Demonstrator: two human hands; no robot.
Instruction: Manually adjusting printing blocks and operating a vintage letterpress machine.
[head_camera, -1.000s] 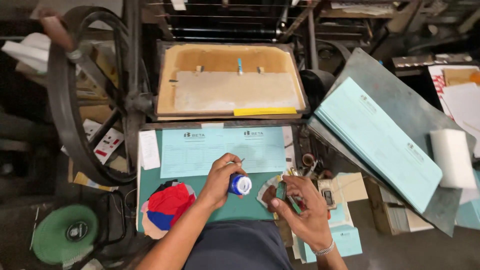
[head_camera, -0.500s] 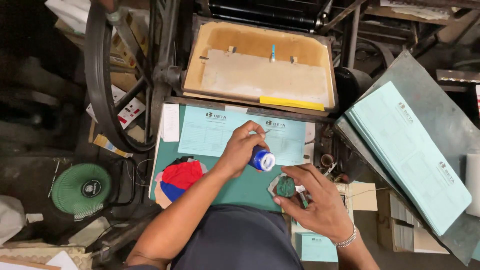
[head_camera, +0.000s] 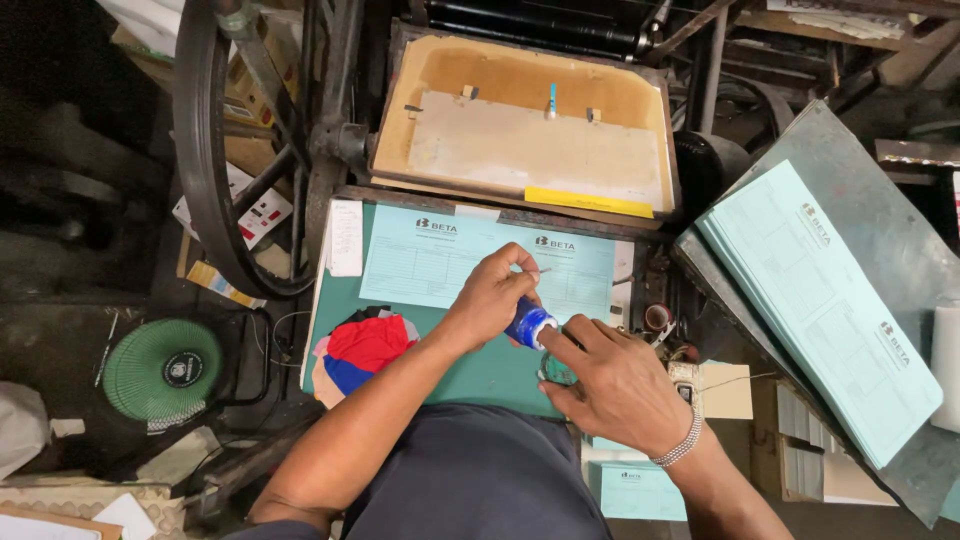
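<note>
— Green table (head_camera: 480, 370), printed sheets on it?
— Yes. My left hand (head_camera: 492, 295) grips a small blue bottle (head_camera: 528, 324) over it, fingers curled tight; my right hand (head_camera: 615, 385) touches its cap, fingers pressed together.

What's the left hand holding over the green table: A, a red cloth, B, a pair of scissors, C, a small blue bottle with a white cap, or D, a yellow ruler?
C: the left hand grips a small blue bottle, while the right hand touches its white cap; the red cloth lies apart on the green table.
</note>
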